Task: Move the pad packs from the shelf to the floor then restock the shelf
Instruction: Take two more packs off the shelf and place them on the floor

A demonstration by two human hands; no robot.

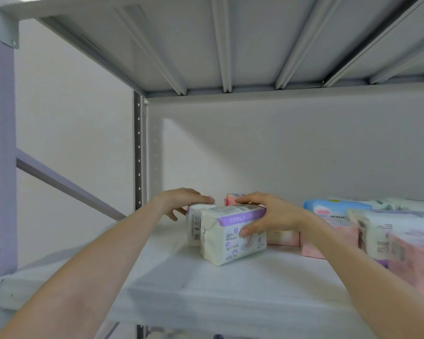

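1. White and purple pad pack (233, 234) is the landmark for everything below. It sits on the pale grey metal shelf (206, 285), turned at a bit of an angle, with its near corner pointing toward the front edge.
2. Right hand (272, 216) is clamped on that pack from the right end: fingers lie across the purple top strip, and the thumb (251, 230) presses on the front face.
3. Second white pack (194, 223) stands just left of the landmark pack and slightly behind it, touching it. It looks upright, with small print down its side.
4. Left hand (184, 199) rests on top of that second pack with its fingers stretched over the top edge. The thumb hangs loose off to the left, so it isn't really closed on anything, more like laid flat on it.
5. Behind the landmark pack, a small pink pack (231, 199) pokes up between the two hands. Can't tell how far back it sits.
6. To the right of the landmark pack there's a row of pink packs (316, 243) low against the shelf surface, partly hidden by the right wrist.
7. Further right, a blue pack (333, 206) lies on top of that pink row, and beyond it there are more white and pink packs (402, 243), pretty blurry.
8. Above the landmark pack, the underside of the next shelf (230, 45) shows its ribs, and off to the left is a perforated upright post (138, 152).
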